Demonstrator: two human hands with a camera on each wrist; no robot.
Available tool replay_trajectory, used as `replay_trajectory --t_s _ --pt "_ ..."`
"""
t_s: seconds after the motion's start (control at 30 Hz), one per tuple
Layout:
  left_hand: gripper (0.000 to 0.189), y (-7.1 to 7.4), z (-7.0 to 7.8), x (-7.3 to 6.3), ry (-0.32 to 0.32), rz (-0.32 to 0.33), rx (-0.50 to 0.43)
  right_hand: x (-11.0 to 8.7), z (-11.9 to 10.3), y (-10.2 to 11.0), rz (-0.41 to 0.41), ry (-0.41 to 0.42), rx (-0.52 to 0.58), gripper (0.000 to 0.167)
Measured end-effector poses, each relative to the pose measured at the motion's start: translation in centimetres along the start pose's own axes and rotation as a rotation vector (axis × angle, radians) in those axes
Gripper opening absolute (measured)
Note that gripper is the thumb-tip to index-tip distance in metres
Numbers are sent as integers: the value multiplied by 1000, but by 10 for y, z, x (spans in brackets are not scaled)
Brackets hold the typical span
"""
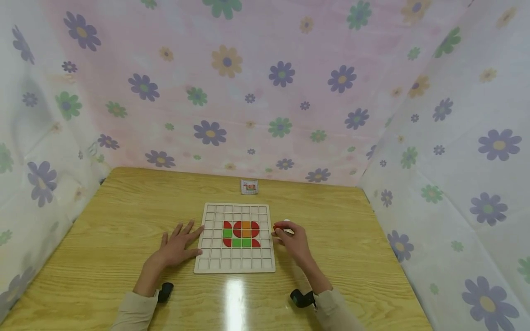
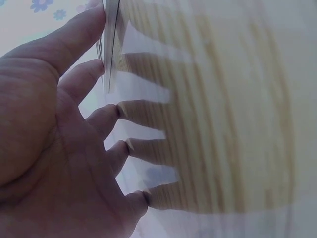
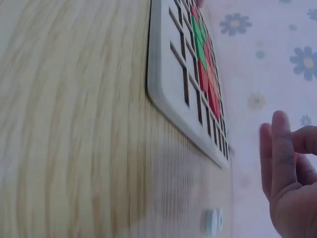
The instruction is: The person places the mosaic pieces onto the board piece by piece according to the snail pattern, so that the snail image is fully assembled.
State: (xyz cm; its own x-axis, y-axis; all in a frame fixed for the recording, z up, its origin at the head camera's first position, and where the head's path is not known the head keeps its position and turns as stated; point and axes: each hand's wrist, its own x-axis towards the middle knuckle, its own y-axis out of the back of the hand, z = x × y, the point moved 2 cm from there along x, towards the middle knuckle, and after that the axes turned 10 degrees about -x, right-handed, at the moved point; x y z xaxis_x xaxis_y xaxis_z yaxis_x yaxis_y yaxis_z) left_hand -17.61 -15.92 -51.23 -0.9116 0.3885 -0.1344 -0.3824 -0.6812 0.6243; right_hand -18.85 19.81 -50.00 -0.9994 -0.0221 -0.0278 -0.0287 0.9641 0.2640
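A square wooden grid board (image 1: 235,265) lies on the table, with red, green and orange pieces set in its middle cells. My left hand (image 1: 175,248) is spread flat at the board's left side. Its thumb and index fingertip touch the board edge, and the other fingertips rest on the table in the left wrist view. Just off the board's right edge, my right hand (image 1: 295,241) pinches a small red piece (image 1: 276,226) between thumb and fingers. In the right wrist view, the fingers (image 3: 283,158) mostly hide that piece.
A small picture card (image 1: 249,187) lies behind the board. Beside my right hand is a small white round thing (image 3: 212,223), mostly covered by the hand in the head view. Flower-patterned sheets (image 1: 256,92) enclose the wooden table (image 1: 136,197) at the back and sides.
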Motion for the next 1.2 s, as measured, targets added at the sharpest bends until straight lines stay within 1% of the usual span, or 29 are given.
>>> replay_trajectory --t_s 0.1,0.17,0.3,0.43,0.53,0.7,0.83,0.97,1.07,1.17,1.2 --pt "71 0 -1 1 3 -2 -3 4 -3 -9 -7 -4 17 28" --pt "71 0 -1 2 -1 -3 -2 6 -5 -15 -10 4 2 30" --pt "71 1 0 1 3 -5 3 9 -7 -24 -25 24 0 28" --pt "72 3 3 0 8 -7 14 12 -5 -34 -69 8 23 26" --pt "72 4 4 0 13 -8 19 15 -3 -43 -99 -18 18 27" --pt "72 4 4 0 10 -5 29 23 -3 -55 -140 -27 3 28" --pt "72 3 3 1 9 -5 29 31 -6 -66 -199 11 -12 30" --pt "72 3 2 0 5 -8 11 39 -11 -79 -236 110 -119 29" --pt "72 2 1 0 4 -5 1 46 -15 -90 -229 205 -228 25" --pt "72 2 0 1 6 -4 4 53 -18 -100 -223 245 -281 20" --pt "73 1 0 1 8 -5 9 55 -19 -104 -220 243 -297 18"
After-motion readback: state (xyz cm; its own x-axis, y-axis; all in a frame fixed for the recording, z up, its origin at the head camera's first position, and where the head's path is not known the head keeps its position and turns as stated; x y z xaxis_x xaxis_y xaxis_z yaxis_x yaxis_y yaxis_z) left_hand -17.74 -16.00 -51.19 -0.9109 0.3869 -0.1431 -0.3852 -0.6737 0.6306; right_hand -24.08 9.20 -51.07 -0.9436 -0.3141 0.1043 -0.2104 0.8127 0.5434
